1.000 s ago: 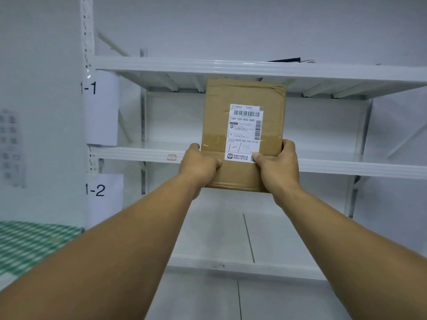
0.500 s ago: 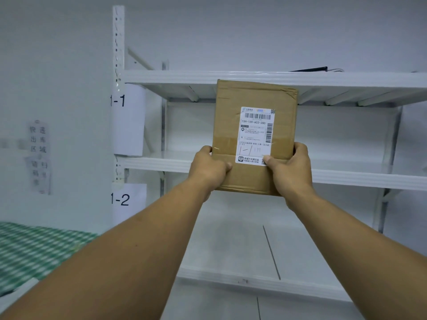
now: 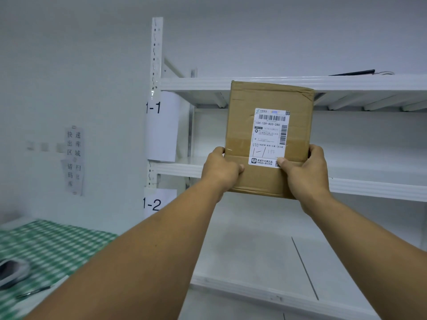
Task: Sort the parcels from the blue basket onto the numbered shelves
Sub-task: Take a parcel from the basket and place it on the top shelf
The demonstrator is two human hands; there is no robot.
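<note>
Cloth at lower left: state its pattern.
The cloth is green-and-white checked, seen best in the head view.

A white upright post [image 3: 157, 54] carries the labels "1-1" [image 3: 161, 125] and "1-2" [image 3: 157, 203]. Right of the post run the top shelf [image 3: 196, 83], the middle shelf [image 3: 178, 169] and the lower shelf [image 3: 254, 250]. A flat dark object [image 3: 353, 72] lies on the top shelf, far right of the post. Left of the post and below it, a green checked tabletop [image 3: 57, 245] bears a blurred grey object [image 3: 12, 271].

Parcel [image 3: 240, 125] before shelves [image 3: 374, 188], 1-1 sign [image 3: 163, 128] above 1-2 sign [image 3: 158, 202] on left post [image 3: 157, 54]
</note>
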